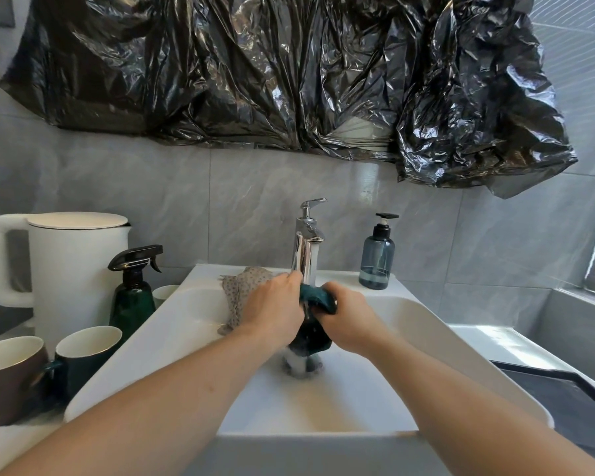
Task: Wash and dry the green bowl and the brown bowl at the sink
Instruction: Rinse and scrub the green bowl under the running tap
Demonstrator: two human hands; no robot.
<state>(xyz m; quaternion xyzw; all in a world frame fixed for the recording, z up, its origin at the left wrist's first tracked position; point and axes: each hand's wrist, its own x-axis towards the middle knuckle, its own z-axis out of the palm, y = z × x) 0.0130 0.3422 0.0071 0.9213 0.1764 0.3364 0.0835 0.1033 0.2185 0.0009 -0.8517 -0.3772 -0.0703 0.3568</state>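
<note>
My left hand [275, 300] and right hand [346, 316] both grip a dark green wet cloth [318, 298] over the white ceramic sink [426, 324].

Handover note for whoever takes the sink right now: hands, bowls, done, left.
Left hand and right hand both grip a dark green cloth, wringing it under the running faucet over the sink.
Green bowl and brown bowl sit on the counter left of the sink, untouched.
Patterned cloth lies over the sink's back rim.
Done: cloth wetted. Left: wash and dry both bowls.
</note>
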